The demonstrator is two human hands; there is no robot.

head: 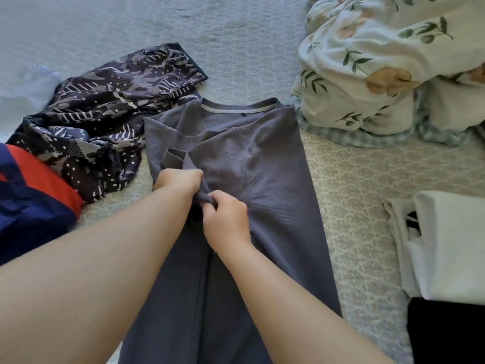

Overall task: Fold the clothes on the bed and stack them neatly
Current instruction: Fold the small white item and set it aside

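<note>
A grey-purple T-shirt (252, 164) of waffle-textured knit is seen laid lengthwise on the patterned bedspread (351, 206), its neckline turned away from the camera and trimmed inside with a pale band. A small dark tag is sewn at the centre of the collar; no writing can be read on it. The left side of the shirt is folded in toward the middle, and the short sleeve is bunched into a loose loop above the hands.

A fold of the cloth is gripped by the left hand (181, 183), fingers curled under, and the same ridge of fabric is pinched just beside it by the right hand (227, 219).

A crumpled dark garment with a grey-and-white geometric print (105, 114) is spread to the left, touching the shirt's shoulder. A navy and red garment (29, 195) is seen at the left edge, a floral quilt (380, 64) is heaped at upper right, and folded white cloth (446, 248) is stacked at right.
</note>
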